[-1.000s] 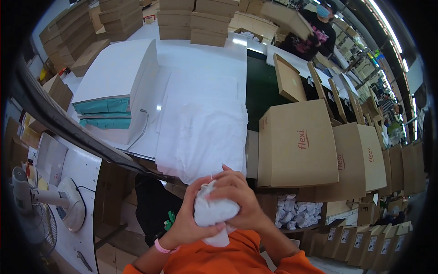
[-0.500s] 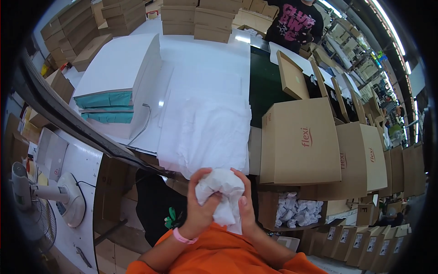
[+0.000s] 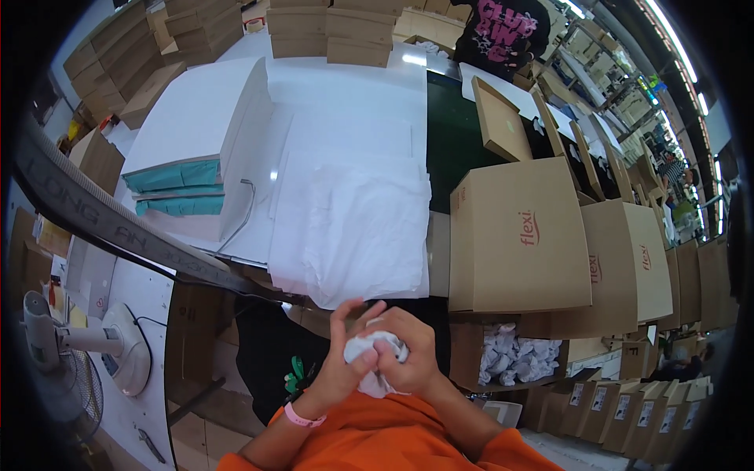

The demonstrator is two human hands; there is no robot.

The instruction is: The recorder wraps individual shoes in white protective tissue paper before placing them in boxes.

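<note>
A wad of crumpled white tissue paper [image 3: 375,383] is squeezed between both of my hands, just in front of my body. My left hand [image 3: 339,375] presses it with the thumb, its fingers bent and partly raised. From the other side my right hand [image 3: 415,355] wraps its fingers over the top of the wad, hiding much of it. Beyond the hands, a stack of loose white tissue sheets [image 3: 357,235] lies on the white table [image 3: 334,94], its near edge reaching past the table's edge.
Open cardboard boxes [image 3: 514,259] stand to the right, above a carton of crumpled paper balls [image 3: 518,357]. A thick white paper stack [image 3: 200,118] sits at the left, near a dark bar [image 3: 118,228] and a white fan [image 3: 118,349]. Another person [image 3: 503,35] stands at the far right.
The paper has been squashed from a looser, larger bundle into a smaller wad. My hands have come closer together and lower, and my right hand now covers its top.
</note>
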